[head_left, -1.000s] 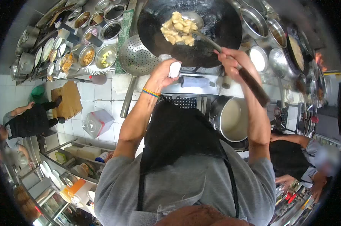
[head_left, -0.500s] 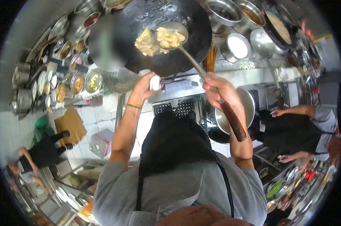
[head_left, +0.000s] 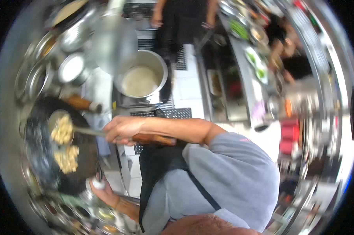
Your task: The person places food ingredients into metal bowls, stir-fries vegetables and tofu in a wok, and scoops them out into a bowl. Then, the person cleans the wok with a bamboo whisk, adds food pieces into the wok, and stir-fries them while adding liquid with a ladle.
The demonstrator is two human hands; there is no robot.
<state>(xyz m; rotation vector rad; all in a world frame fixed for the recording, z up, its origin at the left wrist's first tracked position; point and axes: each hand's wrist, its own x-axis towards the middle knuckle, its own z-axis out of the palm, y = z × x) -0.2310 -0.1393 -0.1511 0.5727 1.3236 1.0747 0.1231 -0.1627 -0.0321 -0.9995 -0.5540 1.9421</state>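
My right hand (head_left: 124, 128) grips the long handle of a ladle (head_left: 89, 131), whose wooden end sticks out past my wrist. Its bowl lies over the black wok (head_left: 38, 135) and holds pale yellow pieces of food (head_left: 62, 130). More pale pieces (head_left: 67, 159) sit directly in the wok beside the ladle. My left hand (head_left: 102, 189) is closed around a white cloth (head_left: 97, 183) at the wok's handle (head_left: 100, 169). The cloth and blur hide part of the fingers.
A large metal pot (head_left: 164, 70) with whitish contents stands beyond my right arm. A bowl of white stuff (head_left: 72, 67) is past the wok, and several small containers (head_left: 106, 214) line its near side. Another person (head_left: 184, 23) stands close ahead. Plates of greens (head_left: 257, 64) are on a counter.
My view has swung to the right, so the wok now appears at the left. Both hands keep their grips, and the ladle still holds food over the wok.
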